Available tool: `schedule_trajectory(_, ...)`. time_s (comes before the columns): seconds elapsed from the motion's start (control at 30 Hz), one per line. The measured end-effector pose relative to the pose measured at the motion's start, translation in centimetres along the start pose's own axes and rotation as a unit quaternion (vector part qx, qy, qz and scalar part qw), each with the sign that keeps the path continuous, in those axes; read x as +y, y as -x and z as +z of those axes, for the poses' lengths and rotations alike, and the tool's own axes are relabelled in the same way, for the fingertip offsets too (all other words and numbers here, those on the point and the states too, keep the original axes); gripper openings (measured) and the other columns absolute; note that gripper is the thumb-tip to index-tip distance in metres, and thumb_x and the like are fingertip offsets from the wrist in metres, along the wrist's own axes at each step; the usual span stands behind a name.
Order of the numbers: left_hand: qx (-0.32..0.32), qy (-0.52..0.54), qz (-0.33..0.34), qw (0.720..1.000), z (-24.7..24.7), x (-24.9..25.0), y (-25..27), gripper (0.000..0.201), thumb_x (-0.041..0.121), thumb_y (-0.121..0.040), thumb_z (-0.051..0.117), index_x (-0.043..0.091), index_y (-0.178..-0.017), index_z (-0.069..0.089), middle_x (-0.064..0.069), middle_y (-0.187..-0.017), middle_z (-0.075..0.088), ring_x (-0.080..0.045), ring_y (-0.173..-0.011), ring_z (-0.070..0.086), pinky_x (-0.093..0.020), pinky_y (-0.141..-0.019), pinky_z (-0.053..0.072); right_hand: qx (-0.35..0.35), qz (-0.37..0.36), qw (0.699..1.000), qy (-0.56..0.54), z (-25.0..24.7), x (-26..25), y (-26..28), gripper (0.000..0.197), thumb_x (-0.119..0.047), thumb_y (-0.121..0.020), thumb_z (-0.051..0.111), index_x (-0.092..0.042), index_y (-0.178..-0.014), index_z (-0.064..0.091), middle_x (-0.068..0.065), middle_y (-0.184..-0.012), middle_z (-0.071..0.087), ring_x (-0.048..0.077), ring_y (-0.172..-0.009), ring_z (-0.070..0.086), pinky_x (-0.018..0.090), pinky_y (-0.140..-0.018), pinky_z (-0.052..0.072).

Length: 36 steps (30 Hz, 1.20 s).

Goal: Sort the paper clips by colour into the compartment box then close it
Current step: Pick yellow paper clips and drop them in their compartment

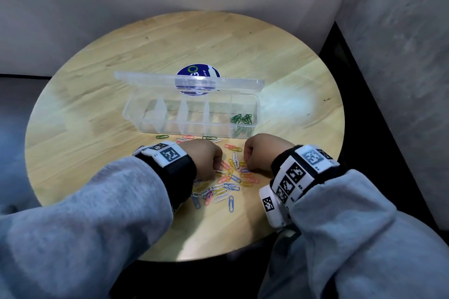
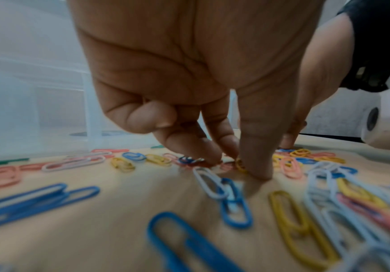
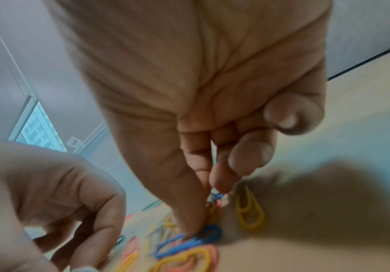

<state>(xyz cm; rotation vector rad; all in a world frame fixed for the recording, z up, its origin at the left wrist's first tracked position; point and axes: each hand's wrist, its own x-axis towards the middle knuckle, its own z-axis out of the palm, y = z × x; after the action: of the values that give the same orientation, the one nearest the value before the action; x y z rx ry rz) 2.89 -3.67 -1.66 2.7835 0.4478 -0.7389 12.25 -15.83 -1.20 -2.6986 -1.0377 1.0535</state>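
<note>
The clear compartment box (image 1: 189, 128) stands open mid-table, its lid (image 1: 189, 81) tilted up behind. Green paper clips (image 1: 241, 119) lie in its rightmost compartment; the other compartments look empty. A loose pile of blue, yellow, pink and white paper clips (image 1: 226, 184) lies in front of the box. My left hand (image 1: 217, 167) is down in the pile, and its thumb (image 2: 257, 171) and curled fingertips (image 2: 210, 156) pinch at a clip on the wood. My right hand (image 1: 246, 164) faces it; its thumb (image 3: 189, 226) pins a blue clip (image 3: 189, 243) under bent fingers.
The round wooden table (image 1: 97, 128) carries a blue round sticker (image 1: 198, 71) behind the lid. A few green and pink clips (image 1: 184, 138) lie along the box's front wall. Grey walls close in behind and to the right; a dark gap runs along the right edge.
</note>
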Motion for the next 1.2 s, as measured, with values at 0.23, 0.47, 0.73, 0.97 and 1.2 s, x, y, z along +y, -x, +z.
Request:
schedule_trajectory(0.23, 0.027, 0.056, 0.020, 0.998, 0.1, -0.6, 0.4, 0.020, 0.017, -0.074, 0.064, 0.026, -0.069, 0.048, 0.008, -0.076, 0.052, -0.017, -0.075, 0.051, -0.025, -0.058, 0.035, -0.023, 0.013, 0.999, -0.042, -0.5, 0.1, 0.2, 0.010, -0.008, -0.079, 0.062, -0.006, -0.088, 0.067, 0.006, -0.070, 0.059, 0.018, -0.056, 0.049, 0.023, -0.053, 0.041)
schedule_trajectory(0.47, 0.031, 0.051, 0.036, 0.998, 0.4, 0.1, 0.5, 0.014, 0.022, -0.079, 0.066, 0.025, -0.093, 0.064, 0.010, -0.078, 0.049, -0.013, -0.073, 0.047, -0.017, -0.049, 0.026, -0.027, 0.003, 0.988, -0.155, -1.3, 1.3, 0.2, 0.012, 0.000, -0.072, 0.058, -0.011, -0.074, 0.063, 0.019, -0.084, 0.072, 0.022, -0.068, 0.056, 0.030, -0.064, 0.045)
schedule_trajectory(0.73, 0.028, 0.069, 0.001, 0.997, 0.3, -0.5, 0.1, 0.023, 0.022, -0.078, 0.069, 0.022, -0.100, 0.063, 0.006, -0.088, 0.053, -0.015, -0.082, 0.049, -0.020, -0.054, 0.030, -0.049, 0.024, 0.977, -0.205, -1.0, 1.5, -0.1, 0.016, -0.003, -0.083, 0.049, -0.010, -0.075, 0.060, 0.009, -0.065, 0.056, 0.025, -0.056, 0.049, 0.029, -0.058, 0.044)
schedule_trajectory(0.97, 0.040, 0.080, -0.009, 0.996, 0.4, -0.7, -0.1, 0.025, 0.024, -0.076, 0.073, 0.021, -0.098, 0.062, 0.006, -0.085, 0.054, -0.015, -0.081, 0.049, -0.023, -0.057, 0.031, -0.064, 0.015, 0.969, -0.236, -0.9, 1.4, -0.1, 0.015, -0.002, -0.083, 0.048, -0.008, -0.073, 0.058, 0.010, -0.066, 0.056, 0.021, -0.051, 0.045, 0.025, -0.051, 0.038)
schedule_trajectory(1.2, 0.048, 0.078, -0.025, 0.996, 0.2, -0.6, -0.2, 0.013, 0.027, -0.077, 0.071, 0.024, -0.087, 0.064, 0.009, -0.075, 0.050, -0.014, -0.079, 0.051, -0.020, -0.053, 0.033, -0.005, 0.004, 0.989, -0.149, -0.5, 1.0, 0.3, 0.008, -0.011, -0.081, 0.063, -0.013, -0.087, 0.068, 0.003, -0.072, 0.063, 0.016, -0.061, 0.055, 0.021, -0.054, 0.041)
